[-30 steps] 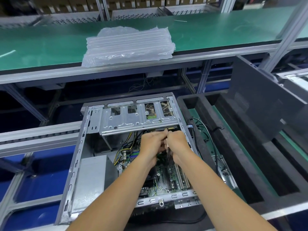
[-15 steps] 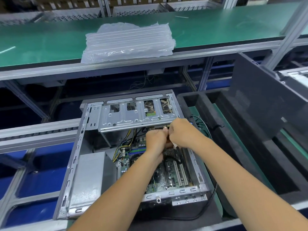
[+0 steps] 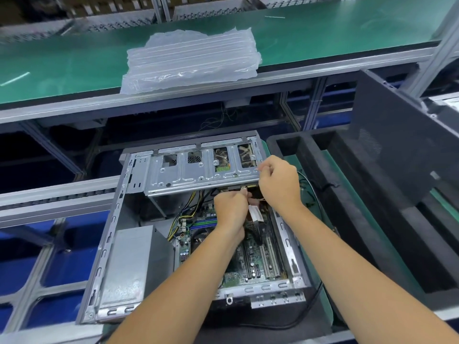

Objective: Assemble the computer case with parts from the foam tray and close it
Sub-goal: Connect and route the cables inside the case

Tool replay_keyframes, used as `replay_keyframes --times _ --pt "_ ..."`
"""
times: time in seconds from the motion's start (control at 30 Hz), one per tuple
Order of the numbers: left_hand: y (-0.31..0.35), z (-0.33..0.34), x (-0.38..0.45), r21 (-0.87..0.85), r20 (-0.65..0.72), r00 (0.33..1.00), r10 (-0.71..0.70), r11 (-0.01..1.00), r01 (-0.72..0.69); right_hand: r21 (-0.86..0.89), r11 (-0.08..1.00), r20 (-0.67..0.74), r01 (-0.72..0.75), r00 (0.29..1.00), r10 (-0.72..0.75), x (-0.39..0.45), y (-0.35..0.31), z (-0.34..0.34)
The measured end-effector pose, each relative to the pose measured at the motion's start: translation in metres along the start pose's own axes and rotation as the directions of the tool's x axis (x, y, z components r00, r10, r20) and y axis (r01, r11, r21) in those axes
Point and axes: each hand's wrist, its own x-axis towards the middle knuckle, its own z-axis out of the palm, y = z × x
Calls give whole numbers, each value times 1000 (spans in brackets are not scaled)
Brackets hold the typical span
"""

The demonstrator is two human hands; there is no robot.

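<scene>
Two bare forearms of ours reach up from six o'clock into the open computer case (image 3: 109, 247), which lies on its side at centre, long axis running six to twelve, open face up. Our left hand (image 3: 229, 212) curls around a white connector (image 3: 255, 213) above the motherboard (image 3: 255, 264). Our right hand (image 3: 279, 183), at one o'clock from it, pinches something thin, too small to identify, beside the drive cage (image 3: 198, 175). Black foam tray (image 3: 347, 202) sits at three o'clock; bubble wrap (image 3: 191, 59) lies at twelve.
</scene>
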Motion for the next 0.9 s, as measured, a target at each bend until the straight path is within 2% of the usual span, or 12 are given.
replay_keyframes --times 0.13,0.27,0.37,0.43,0.53,0.63,0.8,0.83,0.87,0.9 --pt "4 -3 1 -62 46 998 -34 997 37 -155 984 50 90 995 -84 0 -4 1" --pt "10 -13 -1 95 167 984 -58 995 42 -245 959 110 145 987 -121 -2 -7 1" --pt "22 -29 -1 103 290 956 43 992 -76 -306 939 148 159 982 -118 -3 -10 0" --pt "32 -41 1 -1 359 922 145 988 -155 -316 932 197 175 974 -115 -3 -15 -1" --pt "47 -64 8 -288 370 891 263 944 -160 -160 970 353 182 929 -116 -5 -28 -1" --pt "56 -85 15 -561 358 878 317 825 -69 -77 991 464 107 884 -60 -10 -42 2" --pt "63 -109 17 -778 368 819 440 628 12 -200 979 474 35 878 66 -17 -54 5" --pt "64 -111 17 -797 361 812 458 604 13 -151 987 485 -56 866 123 -18 -55 4" --pt "64 -112 18 -804 345 815 466 594 0 -39 977 508 -211 838 201 -17 -56 3" --pt "64 -112 19 -798 325 826 461 603 -23 90 916 544 -390 790 283 -17 -57 1"
